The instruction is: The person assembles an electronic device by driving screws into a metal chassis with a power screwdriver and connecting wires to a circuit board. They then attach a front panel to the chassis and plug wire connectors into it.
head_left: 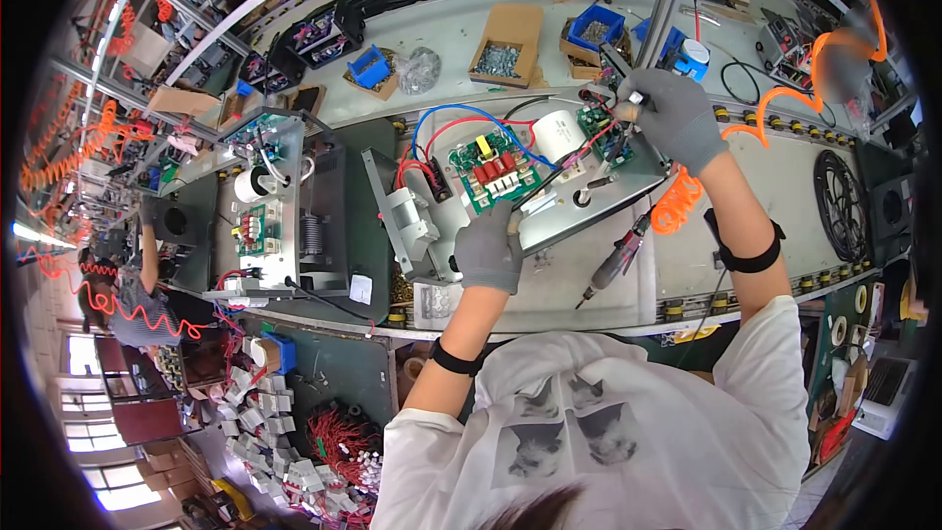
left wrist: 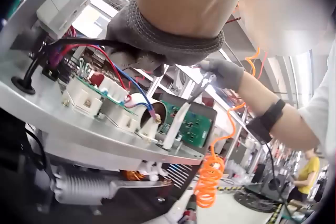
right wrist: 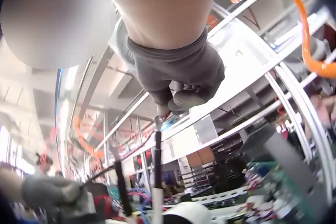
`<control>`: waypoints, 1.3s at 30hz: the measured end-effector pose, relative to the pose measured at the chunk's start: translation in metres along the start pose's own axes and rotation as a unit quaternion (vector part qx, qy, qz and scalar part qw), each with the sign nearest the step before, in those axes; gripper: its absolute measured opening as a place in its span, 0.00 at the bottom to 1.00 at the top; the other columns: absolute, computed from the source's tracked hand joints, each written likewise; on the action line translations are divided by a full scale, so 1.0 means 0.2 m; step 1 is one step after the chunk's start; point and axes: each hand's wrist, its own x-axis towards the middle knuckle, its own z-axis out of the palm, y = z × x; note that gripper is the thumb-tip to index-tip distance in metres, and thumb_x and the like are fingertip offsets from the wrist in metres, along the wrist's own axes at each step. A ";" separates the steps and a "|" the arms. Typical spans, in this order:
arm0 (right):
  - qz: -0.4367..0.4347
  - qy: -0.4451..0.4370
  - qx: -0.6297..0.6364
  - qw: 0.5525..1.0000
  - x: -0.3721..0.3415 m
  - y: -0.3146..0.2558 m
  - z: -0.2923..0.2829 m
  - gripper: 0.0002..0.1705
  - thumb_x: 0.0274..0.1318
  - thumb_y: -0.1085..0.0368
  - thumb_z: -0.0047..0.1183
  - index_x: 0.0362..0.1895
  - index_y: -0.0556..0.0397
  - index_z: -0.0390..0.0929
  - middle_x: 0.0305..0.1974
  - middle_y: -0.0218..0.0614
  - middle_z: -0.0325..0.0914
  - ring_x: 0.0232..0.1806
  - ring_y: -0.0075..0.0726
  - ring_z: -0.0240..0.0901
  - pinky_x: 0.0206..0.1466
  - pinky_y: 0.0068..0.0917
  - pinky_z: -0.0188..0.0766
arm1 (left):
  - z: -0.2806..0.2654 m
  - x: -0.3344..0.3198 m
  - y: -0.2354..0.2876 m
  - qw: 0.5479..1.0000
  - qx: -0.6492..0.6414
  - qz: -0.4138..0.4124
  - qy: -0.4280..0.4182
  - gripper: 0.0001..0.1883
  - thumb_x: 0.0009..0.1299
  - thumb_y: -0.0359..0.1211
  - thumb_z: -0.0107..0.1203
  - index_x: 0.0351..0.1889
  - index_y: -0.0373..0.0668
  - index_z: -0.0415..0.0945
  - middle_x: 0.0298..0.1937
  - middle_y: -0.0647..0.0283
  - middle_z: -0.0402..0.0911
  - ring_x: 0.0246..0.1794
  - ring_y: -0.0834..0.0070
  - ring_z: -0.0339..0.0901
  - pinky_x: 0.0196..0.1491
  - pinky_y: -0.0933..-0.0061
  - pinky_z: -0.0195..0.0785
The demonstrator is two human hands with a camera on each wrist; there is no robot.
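Note:
An open metal chassis [head_left: 608, 206] carries a green circuit board [head_left: 481, 172], a white cylinder [head_left: 559, 135] and red, blue and black wires. My gloved left hand [head_left: 489, 247] is low over its front edge, fingers curled round a black cable [left wrist: 86, 40] that rises from a grommet in the left wrist view. Over the chassis's right end, my gloved right hand [head_left: 672, 118] pinches a lead by its metal ring terminal [right wrist: 158, 122]; black sleeving [right wrist: 157, 153] hangs below the terminal. The fingertips of the left hand are partly hidden.
A power screwdriver [head_left: 618, 260] lies right of the chassis below a coiled orange hose [head_left: 677, 201]. Behind are a cardboard box of screws [head_left: 500, 57] and blue bins [head_left: 595, 27]. Another chassis [head_left: 280, 206] stands left; a black cable coil [head_left: 842, 204] lies right.

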 end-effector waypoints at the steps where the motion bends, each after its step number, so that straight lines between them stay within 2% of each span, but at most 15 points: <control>1: -0.001 -0.007 -0.005 1.000 0.01 0.03 0.01 0.09 0.45 0.62 0.57 0.33 0.49 0.77 0.26 0.36 0.75 0.24 0.35 0.71 0.29 0.29 0.67 | -0.02 0.00 0.00 0.999 0.047 0.002 0.009 0.06 0.64 0.35 0.48 0.35 0.47 0.73 0.31 0.55 0.76 0.31 0.56 0.74 0.33 0.58 0.64; 3: -0.123 -0.107 -0.292 0.943 0.01 0.07 0.02 0.06 0.47 0.64 0.53 0.31 0.49 0.77 0.32 0.37 0.76 0.31 0.42 0.74 0.33 0.33 0.70 | -0.05 -0.02 -0.02 0.995 0.094 0.004 0.013 0.05 0.62 0.33 0.50 0.35 0.48 0.73 0.32 0.57 0.75 0.33 0.58 0.73 0.34 0.59 0.65; 6: -0.197 -0.055 -0.333 0.920 -0.05 0.05 0.12 0.07 0.53 0.63 0.49 0.28 0.52 0.76 0.30 0.38 0.75 0.34 0.44 0.77 0.39 0.34 0.72 | -0.08 -0.11 -0.07 0.972 0.235 -0.018 0.019 0.10 0.57 0.28 0.55 0.38 0.46 0.73 0.43 0.60 0.71 0.44 0.60 0.72 0.41 0.63 0.68; 7: -0.197 -0.058 -0.332 0.921 -0.07 0.02 0.16 0.07 0.53 0.63 0.49 0.28 0.52 0.76 0.30 0.38 0.75 0.34 0.44 0.77 0.39 0.34 0.72 | -0.08 -0.14 -0.09 0.972 0.235 -0.019 0.017 0.10 0.57 0.28 0.55 0.38 0.46 0.73 0.43 0.60 0.71 0.44 0.60 0.72 0.41 0.63 0.68; 9: 0.217 -0.076 -0.247 0.941 -0.14 -0.04 0.25 0.08 0.54 0.62 0.49 0.29 0.53 0.76 0.31 0.40 0.76 0.34 0.44 0.77 0.40 0.37 0.72 | -0.07 -0.19 -0.11 0.966 0.240 -0.090 -0.033 0.11 0.55 0.27 0.58 0.36 0.45 0.71 0.43 0.59 0.70 0.44 0.59 0.72 0.41 0.63 0.69; 10: 0.217 -0.080 -0.248 0.941 -0.17 -0.02 0.28 0.08 0.54 0.62 0.49 0.29 0.53 0.76 0.31 0.40 0.76 0.34 0.44 0.77 0.40 0.37 0.72 | -0.08 -0.20 -0.09 0.959 0.242 -0.129 -0.072 0.16 0.53 0.26 0.60 0.39 0.45 0.69 0.43 0.57 0.69 0.45 0.58 0.72 0.42 0.64 0.70; 12: 0.162 -0.235 -0.259 0.923 -0.24 0.05 0.34 0.09 0.53 0.60 0.51 0.32 0.52 0.77 0.32 0.43 0.78 0.35 0.47 0.77 0.41 0.39 0.71 | -0.09 -0.20 -0.07 0.946 0.252 -0.154 -0.129 0.21 0.50 0.26 0.63 0.40 0.45 0.67 0.43 0.57 0.69 0.44 0.60 0.74 0.40 0.68 0.73; 15: 0.156 -0.198 -0.132 0.959 -0.28 0.10 0.37 0.10 0.51 0.60 0.52 0.35 0.52 0.77 0.33 0.47 0.78 0.37 0.50 0.76 0.42 0.39 0.70 | -0.06 -0.20 -0.13 0.927 0.271 -0.177 -0.191 0.30 0.43 0.28 0.69 0.43 0.45 0.63 0.42 0.58 0.69 0.41 0.64 0.76 0.38 0.74 0.75; 17: 0.159 -0.193 -0.110 0.962 -0.30 0.16 0.41 0.10 0.51 0.60 0.52 0.35 0.52 0.77 0.33 0.48 0.78 0.37 0.52 0.75 0.43 0.39 0.70 | -0.01 -0.21 -0.18 0.939 0.293 -0.120 -0.136 0.27 0.44 0.30 0.68 0.40 0.44 0.65 0.39 0.60 0.70 0.38 0.67 0.75 0.37 0.75 0.74; 18: 0.165 -0.183 -0.089 0.965 -0.31 0.19 0.43 0.10 0.50 0.61 0.53 0.36 0.52 0.77 0.33 0.49 0.78 0.38 0.53 0.75 0.43 0.39 0.69 | 0.10 -0.20 -0.25 0.938 0.283 -0.158 -0.125 0.25 0.46 0.26 0.65 0.42 0.43 0.66 0.43 0.56 0.71 0.45 0.61 0.74 0.41 0.70 0.73; 23: 0.155 -0.202 -0.048 0.966 -0.28 0.22 0.39 0.10 0.52 0.62 0.52 0.36 0.53 0.76 0.33 0.50 0.77 0.38 0.54 0.73 0.43 0.42 0.68 | 0.03 -0.14 -0.20 0.923 0.300 -0.153 -0.186 0.20 0.49 0.28 0.64 0.40 0.44 0.71 0.43 0.59 0.74 0.46 0.63 0.73 0.41 0.72 0.73; 25: 0.159 -0.211 -0.105 0.959 -0.30 0.24 0.42 0.09 0.49 0.69 0.48 0.35 0.53 0.79 0.36 0.47 0.77 0.40 0.53 0.73 0.44 0.41 0.68 | 0.04 -0.21 -0.21 0.937 0.340 -0.048 -0.067 0.23 0.50 0.27 0.62 0.45 0.46 0.71 0.43 0.61 0.75 0.47 0.63 0.73 0.41 0.71 0.73; 29: 0.102 -0.150 -0.081 0.980 -0.33 0.29 0.44 0.11 0.46 0.73 0.49 0.36 0.52 0.78 0.36 0.45 0.76 0.41 0.52 0.72 0.44 0.39 0.68 | -0.02 -0.16 -0.12 0.936 0.255 -0.163 -0.180 0.21 0.54 0.27 0.57 0.48 0.52 0.73 0.43 0.61 0.75 0.46 0.61 0.74 0.40 0.68 0.72; 34: 0.053 -0.111 -0.076 0.989 -0.34 0.30 0.43 0.11 0.45 0.74 0.51 0.37 0.54 0.78 0.36 0.48 0.76 0.41 0.53 0.72 0.43 0.38 0.68 | 0.08 -0.17 -0.24 0.973 0.211 -0.089 -0.033 0.13 0.59 0.29 0.52 0.43 0.49 0.74 0.30 0.60 0.77 0.34 0.60 0.77 0.36 0.64 0.72; 39: 0.072 -0.094 -0.091 0.989 -0.36 0.30 0.47 0.11 0.46 0.74 0.50 0.37 0.53 0.77 0.35 0.47 0.76 0.39 0.54 0.72 0.41 0.41 0.68 | 0.11 -0.17 -0.26 0.968 0.205 -0.135 -0.050 0.10 0.59 0.29 0.53 0.40 0.47 0.73 0.32 0.60 0.77 0.34 0.60 0.77 0.36 0.65 0.72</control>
